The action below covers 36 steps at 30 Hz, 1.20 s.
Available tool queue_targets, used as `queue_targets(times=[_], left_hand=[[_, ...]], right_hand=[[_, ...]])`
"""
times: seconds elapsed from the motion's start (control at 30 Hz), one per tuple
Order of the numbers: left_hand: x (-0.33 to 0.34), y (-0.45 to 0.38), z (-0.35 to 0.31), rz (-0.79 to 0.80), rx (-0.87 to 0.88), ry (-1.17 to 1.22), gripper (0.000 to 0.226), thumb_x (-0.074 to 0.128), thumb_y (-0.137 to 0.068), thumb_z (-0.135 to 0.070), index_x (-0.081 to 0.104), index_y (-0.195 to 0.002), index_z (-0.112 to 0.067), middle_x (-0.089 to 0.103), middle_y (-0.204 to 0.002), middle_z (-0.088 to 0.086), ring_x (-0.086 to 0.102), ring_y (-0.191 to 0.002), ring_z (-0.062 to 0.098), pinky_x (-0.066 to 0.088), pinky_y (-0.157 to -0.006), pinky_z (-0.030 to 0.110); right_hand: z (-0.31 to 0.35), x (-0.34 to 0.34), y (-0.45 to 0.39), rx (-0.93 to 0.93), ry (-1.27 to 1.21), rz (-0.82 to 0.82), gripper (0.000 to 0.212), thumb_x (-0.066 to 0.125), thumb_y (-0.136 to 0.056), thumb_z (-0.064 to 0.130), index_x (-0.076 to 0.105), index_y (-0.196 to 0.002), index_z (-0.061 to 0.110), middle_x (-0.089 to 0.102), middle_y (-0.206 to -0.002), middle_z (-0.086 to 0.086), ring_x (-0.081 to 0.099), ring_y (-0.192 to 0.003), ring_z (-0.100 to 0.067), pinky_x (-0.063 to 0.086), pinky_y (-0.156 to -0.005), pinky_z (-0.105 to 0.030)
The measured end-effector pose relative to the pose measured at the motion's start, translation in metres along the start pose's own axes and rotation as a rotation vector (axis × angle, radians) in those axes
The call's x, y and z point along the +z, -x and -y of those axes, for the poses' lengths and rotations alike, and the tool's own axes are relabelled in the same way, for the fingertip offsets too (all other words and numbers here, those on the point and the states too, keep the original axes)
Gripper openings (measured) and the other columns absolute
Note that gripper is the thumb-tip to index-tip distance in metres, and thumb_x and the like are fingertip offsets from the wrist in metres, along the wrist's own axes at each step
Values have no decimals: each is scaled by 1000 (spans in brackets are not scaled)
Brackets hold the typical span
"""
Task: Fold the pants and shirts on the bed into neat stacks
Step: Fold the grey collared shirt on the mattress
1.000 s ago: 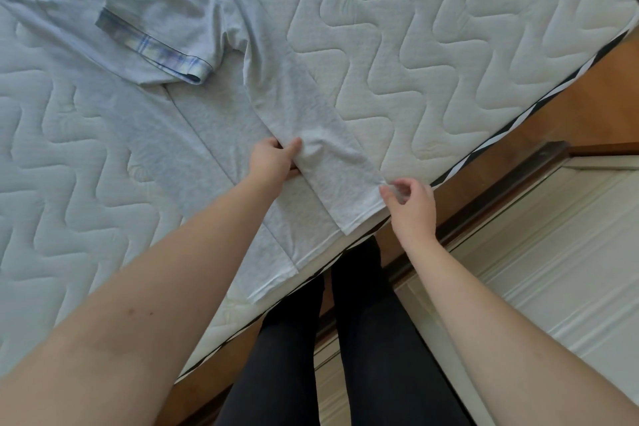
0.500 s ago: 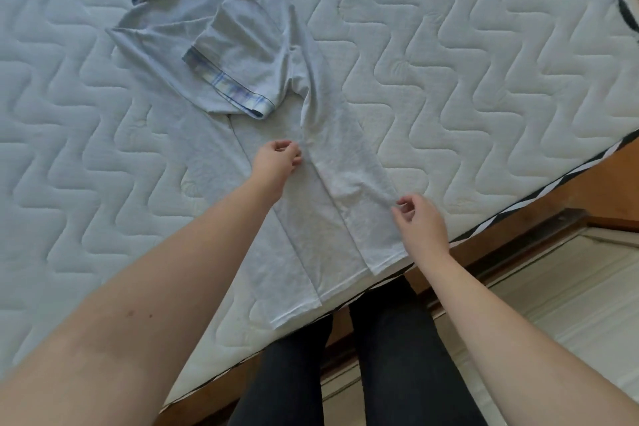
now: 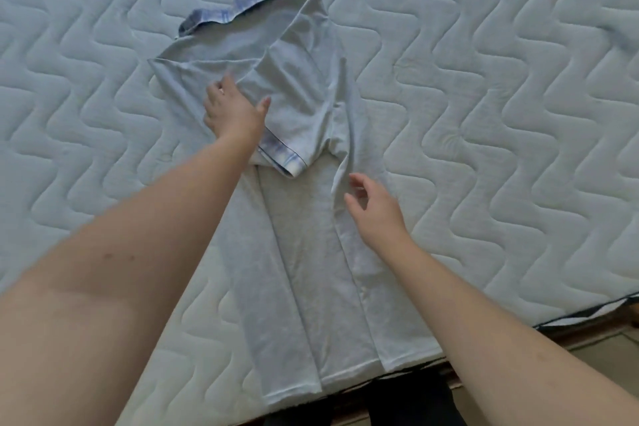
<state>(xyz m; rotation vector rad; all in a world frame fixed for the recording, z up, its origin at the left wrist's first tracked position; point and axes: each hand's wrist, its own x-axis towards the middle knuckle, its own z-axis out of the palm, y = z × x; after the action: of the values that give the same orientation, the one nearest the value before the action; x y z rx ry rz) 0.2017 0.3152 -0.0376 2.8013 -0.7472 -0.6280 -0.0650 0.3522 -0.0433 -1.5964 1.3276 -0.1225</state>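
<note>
Item: one grey shirt (image 3: 304, 252), laid lengthwise on the quilted mattress (image 3: 501, 97), collar end away from us, hem at the mattress's near edge. We take the shirt as our landmark.

Condition: both long sides are turned in toward the shirt's middle, leaving a narrow strip. A short sleeve (image 3: 294, 114) with a blue checked cuff lies folded across the upper part of the shirt; the matching blue checked collar (image 3: 228, 12) shows at the shirt's far end. A raised ridge of cloth runs along the right-hand fold, about midway up the shirt.

Our left hand (image 3: 233, 111): flat on the upper left of the shirt, fingers spread and straight, partly tucked under the edge of the sleeve, pressing the cloth down; it grips nothing.

Our right hand (image 3: 375, 207): at the right-hand fold near the shirt's middle, fingers loosely bent and parted, holding nothing that we can make out; whether the fingertips touch the cloth we cannot tell.

Step in hand, as we judge it: smoothing and squaring the lengthwise folds.

Next move, as we judge it: flatten the ridge at the right fold, then bring the hem up toward the collar, keeping the sleeve tucked and the edges lined up.

No pants or finished stacks show here.
</note>
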Motion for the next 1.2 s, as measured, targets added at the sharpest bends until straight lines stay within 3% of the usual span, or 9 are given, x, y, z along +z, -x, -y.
queue_targets(times=[0.13, 0.33, 0.53, 0.67, 0.77, 0.87, 0.97, 1.07, 1.2], left_hand=[[-16, -46, -1, 128, -45, -74, 48, 64, -87, -54, 58, -121, -20, 56, -128, 10, 49, -123, 33, 39, -105, 48], [-40, -65, 13, 85, 154, 250, 21, 66, -89, -42, 58, -95, -23, 57, -81, 0, 55, -77, 21, 47, -71, 32], [-43, -97, 20, -51, 61, 298, 24, 70, -86, -41, 64, -92, -19, 60, -84, -2, 55, -77, 15, 49, -77, 33], [-29, -84, 23, 167, -189, 501, 50, 64, -80, -67, 57, -97, -20, 61, -86, -4, 59, -77, 14, 50, -69, 29], [-22, -71, 37, 334, -126, 651, 38, 81, -76, -45, 63, -100, -22, 72, -89, -9, 71, -82, 10, 55, -64, 22], [-19, -65, 48, 430, -98, 618, 48, 83, -77, -19, 59, -118, -16, 71, -104, 0, 71, -92, 15, 58, -72, 29], [-23, -67, 51, 336, -67, 593, 32, 73, -87, -16, 57, -115, -17, 69, -104, 5, 69, -86, 16, 57, -62, 25], [-28, -68, 44, 228, -39, 624, 28, 69, -91, -18, 57, -116, -16, 69, -101, 4, 67, -84, 13, 58, -74, 28], [-26, -51, 30, -109, 13, 450, 30, 61, -93, -29, 51, -119, -18, 58, -101, 4, 57, -84, 11, 49, -79, 24]], right_hand=[[7, -2, -22, -2, 39, 34, 39, 60, -93, 14, 56, -131, 12, 60, -123, -6, 55, -112, -19, 35, -93, -18], [16, -3, -31, 40, 39, 9, 41, 60, -93, 15, 54, -133, 9, 58, -121, -10, 57, -111, -22, 42, -102, -31], [20, -3, -50, 21, 230, 59, 44, 51, -97, 27, 48, -141, 19, 53, -121, -7, 54, -110, -21, 43, -97, -34], [25, -1, -59, -8, 241, 39, 42, 50, -97, 22, 51, -139, 16, 57, -120, -7, 53, -110, -21, 42, -94, -31], [30, 2, -64, -20, 164, 23, 36, 51, -97, 19, 58, -132, 17, 65, -117, -3, 58, -108, -18, 40, -90, -23], [33, 7, -68, 13, 34, 81, 31, 51, -94, 17, 65, -121, 23, 72, -103, 2, 65, -96, -13, 47, -86, -23], [35, 12, -80, 163, -173, 141, 30, 47, -92, 7, 67, -109, 20, 73, -92, -3, 69, -74, -10, 53, -71, -25], [39, 11, -91, 311, -365, 145, 25, 43, -96, 5, 66, -99, 13, 71, -77, -4, 66, -59, -9, 51, -54, -21], [44, 2, -95, 359, -433, 148, 21, 47, -99, 14, 64, -89, 20, 71, -83, -7, 67, -61, -11, 52, -54, -22]])
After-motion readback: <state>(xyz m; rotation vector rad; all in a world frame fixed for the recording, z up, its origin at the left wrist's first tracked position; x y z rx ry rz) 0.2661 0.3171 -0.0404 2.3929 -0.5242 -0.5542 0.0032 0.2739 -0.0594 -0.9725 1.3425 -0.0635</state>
